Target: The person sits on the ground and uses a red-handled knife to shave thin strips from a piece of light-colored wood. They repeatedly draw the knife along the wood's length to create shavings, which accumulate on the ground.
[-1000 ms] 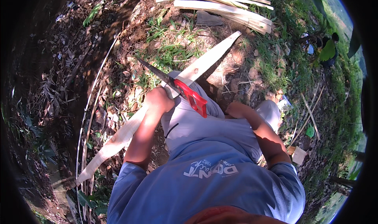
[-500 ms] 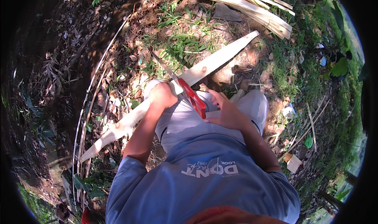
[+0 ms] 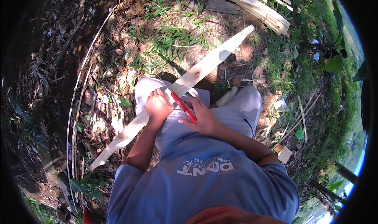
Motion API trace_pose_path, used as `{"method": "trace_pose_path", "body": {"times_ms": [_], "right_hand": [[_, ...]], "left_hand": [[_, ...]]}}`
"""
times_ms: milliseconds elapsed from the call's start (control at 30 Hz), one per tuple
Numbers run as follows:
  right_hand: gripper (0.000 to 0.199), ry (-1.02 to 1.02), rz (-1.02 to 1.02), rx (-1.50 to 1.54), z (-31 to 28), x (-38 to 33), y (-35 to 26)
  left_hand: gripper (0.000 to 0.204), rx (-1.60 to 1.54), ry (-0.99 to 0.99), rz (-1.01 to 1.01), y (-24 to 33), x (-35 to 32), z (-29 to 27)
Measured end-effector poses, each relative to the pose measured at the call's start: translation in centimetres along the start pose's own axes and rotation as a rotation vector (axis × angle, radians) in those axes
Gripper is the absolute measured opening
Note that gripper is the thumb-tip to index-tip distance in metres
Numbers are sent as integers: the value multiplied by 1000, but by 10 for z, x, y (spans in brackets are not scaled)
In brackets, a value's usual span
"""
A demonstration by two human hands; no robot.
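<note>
Head view: you sit on the ground with a long pale bamboo strip (image 3: 204, 68) laid across your lap.

Your left hand (image 3: 158, 105) has its fingers wrapped around the strip where it crosses your left thigh. The strip runs from the leaf litter at lower left up to the bare soil at upper right, its far end clear of your knees. Your right hand (image 3: 204, 119) lies just beside the left, fingers loosely curled against a red-handled knife (image 3: 184, 107) that rests on the strip between both hands; whether they grip it firmly, you cannot tell. A bundle of split bamboo (image 3: 256, 3) lies well apart at the top. Thin bamboo slivers (image 3: 76, 105) curve along the ground at your left. Grass patches (image 3: 173, 42) grow beyond your knees.
</note>
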State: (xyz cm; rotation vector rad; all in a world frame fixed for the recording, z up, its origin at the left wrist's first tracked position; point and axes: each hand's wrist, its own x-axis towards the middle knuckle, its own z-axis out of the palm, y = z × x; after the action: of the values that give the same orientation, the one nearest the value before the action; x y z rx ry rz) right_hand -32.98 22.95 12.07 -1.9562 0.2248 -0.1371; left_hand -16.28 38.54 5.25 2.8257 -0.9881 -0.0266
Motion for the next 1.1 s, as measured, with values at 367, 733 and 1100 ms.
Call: {"method": "trace_pose_path", "body": {"times_ms": [367,733,1100], "right_hand": [[68,-30,143,67,5,15,-3],[105,-267,166,76,-11,18,-14],[31,-162,524,-314,-91,-15,143]], "left_hand": [[31,3,-34,7,-15,8,13],[30,-37,-15,15,-23,13,24],[62,-34,-62,41,-28,19,29]]}}
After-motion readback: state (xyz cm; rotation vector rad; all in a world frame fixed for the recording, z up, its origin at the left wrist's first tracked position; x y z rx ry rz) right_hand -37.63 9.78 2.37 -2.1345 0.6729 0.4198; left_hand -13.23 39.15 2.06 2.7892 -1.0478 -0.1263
